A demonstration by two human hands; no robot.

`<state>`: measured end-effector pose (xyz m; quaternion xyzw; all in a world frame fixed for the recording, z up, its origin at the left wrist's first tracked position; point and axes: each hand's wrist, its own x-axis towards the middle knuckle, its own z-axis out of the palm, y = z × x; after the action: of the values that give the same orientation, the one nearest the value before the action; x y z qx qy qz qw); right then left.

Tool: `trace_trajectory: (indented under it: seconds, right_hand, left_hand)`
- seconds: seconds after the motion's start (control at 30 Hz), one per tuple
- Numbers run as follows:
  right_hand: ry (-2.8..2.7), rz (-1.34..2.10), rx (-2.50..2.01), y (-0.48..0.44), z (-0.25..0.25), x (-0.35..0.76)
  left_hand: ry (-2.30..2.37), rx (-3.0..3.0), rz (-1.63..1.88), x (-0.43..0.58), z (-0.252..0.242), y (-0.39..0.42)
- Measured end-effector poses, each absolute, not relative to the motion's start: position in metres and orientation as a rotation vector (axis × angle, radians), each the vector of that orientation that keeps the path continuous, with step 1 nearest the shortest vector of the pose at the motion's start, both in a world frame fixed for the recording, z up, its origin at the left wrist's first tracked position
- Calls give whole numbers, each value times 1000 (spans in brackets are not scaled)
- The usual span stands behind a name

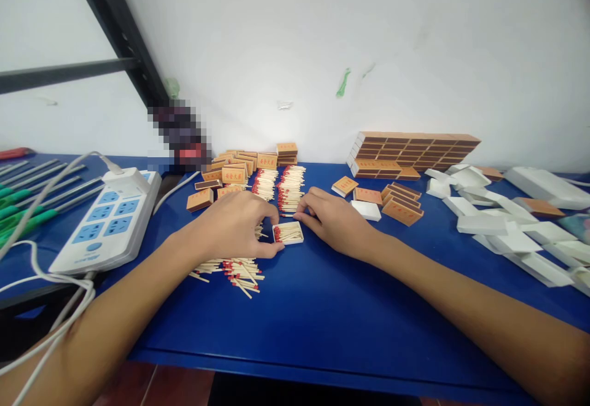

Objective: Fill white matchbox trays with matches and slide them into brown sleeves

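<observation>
A small white matchbox tray with several red-headed matches inside lies on the blue table. My left hand curves around its left end, thumb and fingertips on the two near corners. The fingers of my right hand are pinched together just above the tray's right side, at the end of a match on the lower edge of a stacked match pile. A second stacked pile stands left of it. Loose matches spread below my left hand, which partly hides them.
Orange matchboxes are heaped at the back left, with others beyond my right hand. A neat matchbox stack stands against the wall. White empty trays lie at right. A power strip with cables and green-handled tools occupy the left.
</observation>
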<state>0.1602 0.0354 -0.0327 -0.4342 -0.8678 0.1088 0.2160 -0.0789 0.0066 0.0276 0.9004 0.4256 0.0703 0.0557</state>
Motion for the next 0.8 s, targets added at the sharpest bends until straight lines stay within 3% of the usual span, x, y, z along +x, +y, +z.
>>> trace_trajectory:
  seconds: [0.3,0.8]
  right_hand:
    - [-2443,408,-1001,13,-12,163]
    - [-2356,373,-1114,38,-36,164]
  left_hand:
    - [1296,2738,222,-78,27,6]
    - [1294,2745,208,-79,28,5]
